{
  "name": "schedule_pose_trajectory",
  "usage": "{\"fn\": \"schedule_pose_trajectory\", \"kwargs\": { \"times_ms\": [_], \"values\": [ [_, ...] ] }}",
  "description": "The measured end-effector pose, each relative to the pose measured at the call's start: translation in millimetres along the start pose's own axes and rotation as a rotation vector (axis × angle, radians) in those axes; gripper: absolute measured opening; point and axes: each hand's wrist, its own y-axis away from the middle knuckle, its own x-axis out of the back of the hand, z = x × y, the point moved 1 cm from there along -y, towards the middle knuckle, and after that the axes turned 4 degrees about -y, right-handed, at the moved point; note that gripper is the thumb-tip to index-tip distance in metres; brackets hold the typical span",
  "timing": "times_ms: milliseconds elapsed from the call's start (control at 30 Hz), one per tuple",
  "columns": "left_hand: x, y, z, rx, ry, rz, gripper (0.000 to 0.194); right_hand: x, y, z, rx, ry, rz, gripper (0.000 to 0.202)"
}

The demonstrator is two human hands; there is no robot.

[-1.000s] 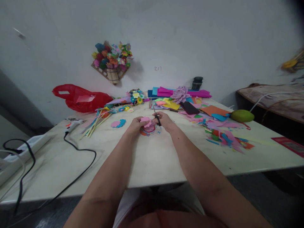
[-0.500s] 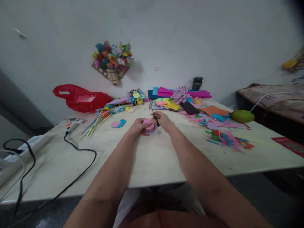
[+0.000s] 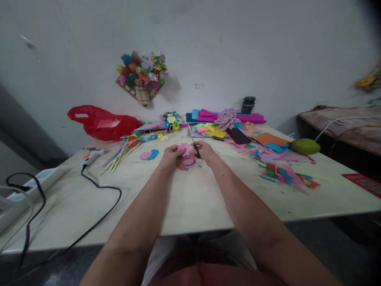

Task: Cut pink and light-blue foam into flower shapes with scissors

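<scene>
Pinching the pink scalloped cutout (image 3: 183,149), the left hand (image 3: 170,156) has raised it above the desk (image 3: 193,202), baring more of the round pink piece (image 3: 188,161) beneath. The right hand (image 3: 206,152) grips the scissors (image 3: 196,151) by their dark handles. The cutout's edge now sits near them, seemingly within working reach; whether they touch is too small to tell.

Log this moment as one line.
left hand: holds pink scalloped cutout; right hand: holds black-handled scissors; table: pink and blue cutouts

Bag (image 3: 126,129) at back left of table (image 3: 202,202), scissors (image 3: 196,151) in right hand (image 3: 206,151), scraps (image 3: 293,180) rightward
</scene>
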Motion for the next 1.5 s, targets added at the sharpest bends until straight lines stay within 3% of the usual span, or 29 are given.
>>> {"fn": "schedule_pose_trajectory", "kwargs": {
  "times_ms": [300, 533, 800, 1500],
  "values": [
    [7.1, -10, -5, -0.036, 0.186, 0.219, 0.035, 4, -6, 14, -0.074, 0.071, -0.140, 0.016],
    [7.3, -8, -2, 0.015, 0.283, 0.286, 0.033, 3, 1, 13, -0.010, 0.143, -0.318, 0.024],
    [3.0, -9, 0, 0.077, 0.416, 0.326, 0.024, 0, 9, 8, 0.036, 0.182, -0.405, 0.032],
    [-10.5, -8, -2, 0.094, 0.445, 0.386, 0.023, -9, 7, 13, 0.018, 0.172, -0.318, 0.027]
  ]
}}
